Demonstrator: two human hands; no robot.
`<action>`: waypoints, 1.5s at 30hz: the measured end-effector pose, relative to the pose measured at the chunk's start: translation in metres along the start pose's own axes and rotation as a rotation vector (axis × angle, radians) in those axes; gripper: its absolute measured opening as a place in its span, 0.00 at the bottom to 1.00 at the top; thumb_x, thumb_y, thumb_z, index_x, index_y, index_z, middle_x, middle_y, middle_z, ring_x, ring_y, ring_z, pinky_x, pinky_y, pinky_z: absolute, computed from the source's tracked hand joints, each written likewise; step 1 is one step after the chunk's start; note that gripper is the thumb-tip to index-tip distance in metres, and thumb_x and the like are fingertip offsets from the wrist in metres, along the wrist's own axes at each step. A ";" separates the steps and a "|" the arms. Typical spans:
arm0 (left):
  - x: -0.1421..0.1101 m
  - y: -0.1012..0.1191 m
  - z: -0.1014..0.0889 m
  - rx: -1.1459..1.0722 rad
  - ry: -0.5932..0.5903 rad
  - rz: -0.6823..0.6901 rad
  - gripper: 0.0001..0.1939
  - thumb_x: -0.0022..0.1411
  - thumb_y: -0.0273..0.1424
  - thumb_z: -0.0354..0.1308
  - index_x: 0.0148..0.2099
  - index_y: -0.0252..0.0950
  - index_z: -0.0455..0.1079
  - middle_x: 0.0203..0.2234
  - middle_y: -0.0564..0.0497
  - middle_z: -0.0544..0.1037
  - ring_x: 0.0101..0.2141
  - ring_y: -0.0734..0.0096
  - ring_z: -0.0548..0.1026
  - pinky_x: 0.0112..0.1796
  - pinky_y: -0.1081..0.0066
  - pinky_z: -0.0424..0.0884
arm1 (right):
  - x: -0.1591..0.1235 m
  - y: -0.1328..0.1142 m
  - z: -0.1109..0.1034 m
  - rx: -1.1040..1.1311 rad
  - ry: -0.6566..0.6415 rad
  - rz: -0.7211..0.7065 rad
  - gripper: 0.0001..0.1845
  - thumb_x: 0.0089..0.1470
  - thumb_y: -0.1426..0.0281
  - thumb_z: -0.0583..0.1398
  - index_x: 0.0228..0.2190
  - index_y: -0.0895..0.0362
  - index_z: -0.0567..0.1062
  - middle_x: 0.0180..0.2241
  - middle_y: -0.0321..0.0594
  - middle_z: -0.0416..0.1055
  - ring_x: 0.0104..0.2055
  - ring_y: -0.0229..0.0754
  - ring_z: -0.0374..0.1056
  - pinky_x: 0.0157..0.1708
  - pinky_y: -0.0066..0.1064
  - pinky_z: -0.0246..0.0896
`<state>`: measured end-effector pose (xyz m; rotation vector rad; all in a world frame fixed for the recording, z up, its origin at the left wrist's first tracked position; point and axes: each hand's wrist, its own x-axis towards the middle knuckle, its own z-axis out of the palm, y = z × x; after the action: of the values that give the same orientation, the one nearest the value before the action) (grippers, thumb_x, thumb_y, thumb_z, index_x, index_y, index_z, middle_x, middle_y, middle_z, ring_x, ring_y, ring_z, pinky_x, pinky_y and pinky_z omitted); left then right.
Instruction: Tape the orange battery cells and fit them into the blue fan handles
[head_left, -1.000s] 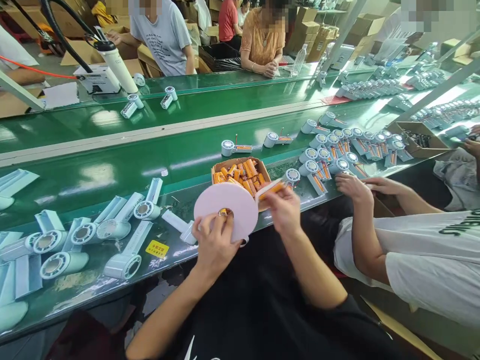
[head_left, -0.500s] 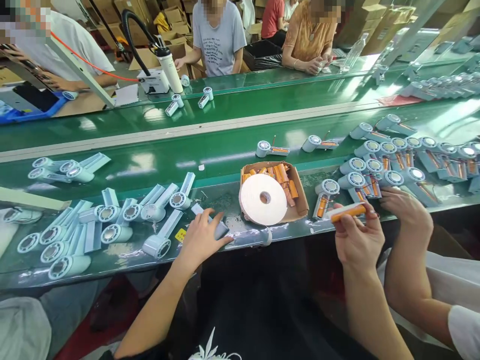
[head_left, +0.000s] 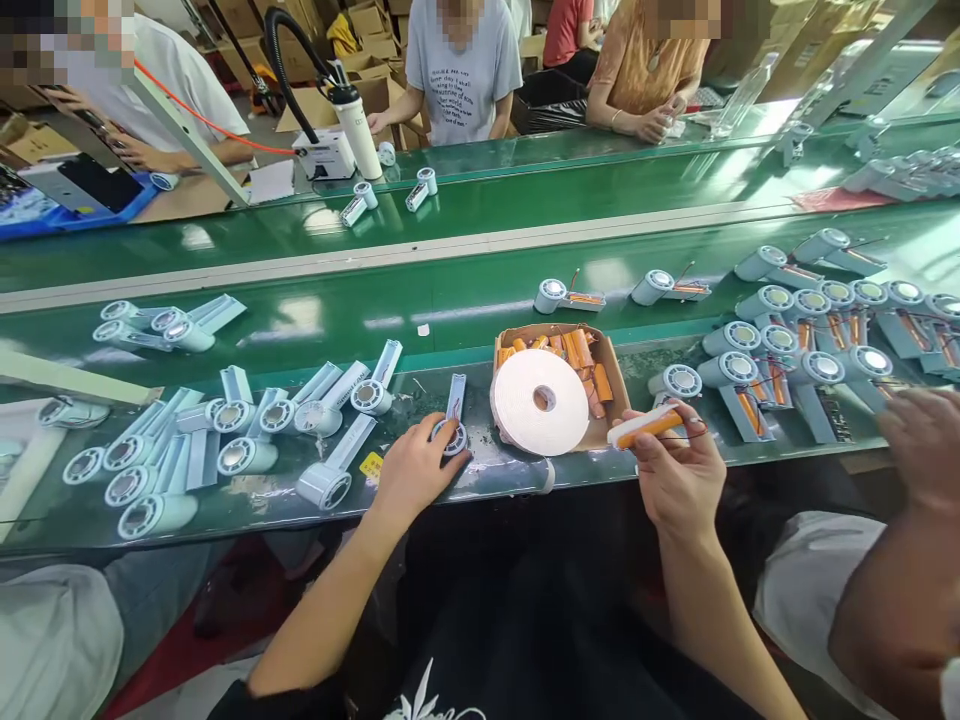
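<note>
My left hand [head_left: 416, 465] is closed around the round head of a pale blue fan housing [head_left: 456, 398] on the bench edge. The housing's open handle points away from me, with thin dark wires inside it. Raised over the bench right of the carton, my right hand [head_left: 684, 485] pinches an orange battery [head_left: 651, 428] with a white strip along it. Between my hands, a large roll of white tape [head_left: 517, 410] leans on a small carton [head_left: 616, 385] of orange batteries [head_left: 577, 348].
Several fan housings [head_left: 247, 452] lie to the left; others with batteries in their handles [head_left: 746, 412] crowd the right. A co-worker's blurred hand [head_left: 926, 440] is at far right. A green conveyor belt [head_left: 337, 310] runs beyond, with people across it.
The fan housing under my left hand has turned, so its open handle now points away from me. My right hand has brought the battery left, nearer the carton. The co-worker's hand has moved right.
</note>
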<state>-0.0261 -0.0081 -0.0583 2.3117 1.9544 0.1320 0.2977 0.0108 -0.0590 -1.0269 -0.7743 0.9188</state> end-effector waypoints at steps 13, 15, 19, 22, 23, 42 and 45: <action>0.128 -0.024 -0.064 0.203 -0.437 0.089 0.13 0.59 0.32 0.65 0.47 0.39 0.83 0.47 0.37 0.83 0.50 0.43 0.81 0.50 0.54 0.78 | 0.000 -0.010 -0.032 -0.125 0.107 0.038 0.29 0.38 0.66 0.81 0.42 0.53 0.80 0.35 0.40 0.85 0.38 0.54 0.84 0.43 0.49 0.82; 0.169 -0.028 -0.067 0.191 -0.369 0.140 0.15 0.59 0.27 0.63 0.48 0.39 0.83 0.52 0.37 0.81 0.56 0.41 0.76 0.52 0.53 0.77 | 0.012 -0.012 -0.026 -0.119 0.082 0.040 0.30 0.39 0.65 0.81 0.44 0.53 0.80 0.36 0.40 0.85 0.38 0.54 0.84 0.44 0.52 0.82; 0.263 -0.030 -0.060 0.126 -0.307 0.225 0.14 0.59 0.24 0.62 0.45 0.40 0.84 0.55 0.40 0.81 0.60 0.47 0.72 0.54 0.59 0.74 | 0.055 -0.015 0.014 -0.124 -0.067 -0.009 0.34 0.42 0.63 0.80 0.49 0.50 0.76 0.37 0.40 0.86 0.39 0.51 0.84 0.44 0.48 0.82; 0.310 -0.031 -0.049 0.052 -0.336 0.288 0.10 0.56 0.25 0.64 0.39 0.42 0.84 0.55 0.48 0.83 0.56 0.56 0.76 0.52 0.67 0.73 | 0.097 -0.007 0.059 -0.130 -0.229 -0.079 0.31 0.43 0.64 0.78 0.47 0.50 0.74 0.37 0.38 0.86 0.39 0.47 0.84 0.42 0.41 0.82; 0.319 -0.033 -0.045 0.029 -0.350 0.305 0.09 0.55 0.27 0.65 0.38 0.43 0.84 0.55 0.50 0.83 0.54 0.59 0.78 0.50 0.70 0.72 | 0.112 -0.002 0.074 -0.135 -0.294 -0.090 0.29 0.43 0.64 0.78 0.46 0.50 0.74 0.38 0.38 0.86 0.40 0.47 0.84 0.42 0.40 0.82; 0.343 -0.028 -0.016 -0.154 -0.269 0.264 0.12 0.72 0.40 0.60 0.48 0.39 0.79 0.45 0.48 0.84 0.47 0.62 0.80 0.51 0.62 0.74 | 0.202 0.065 0.196 -1.596 -1.033 -0.245 0.25 0.66 0.60 0.64 0.62 0.50 0.74 0.44 0.48 0.84 0.48 0.58 0.80 0.44 0.37 0.68; 0.343 -0.021 -0.012 -0.179 -0.252 0.236 0.17 0.73 0.44 0.60 0.52 0.36 0.77 0.50 0.45 0.81 0.50 0.61 0.79 0.55 0.53 0.75 | 0.202 0.066 0.201 -1.704 -1.075 -0.233 0.24 0.65 0.61 0.64 0.61 0.48 0.74 0.48 0.50 0.83 0.49 0.59 0.79 0.44 0.38 0.69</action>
<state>0.0093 0.3342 -0.0511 2.3040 1.4877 0.0306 0.1896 0.2816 -0.0324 -1.7351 -2.7715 0.3597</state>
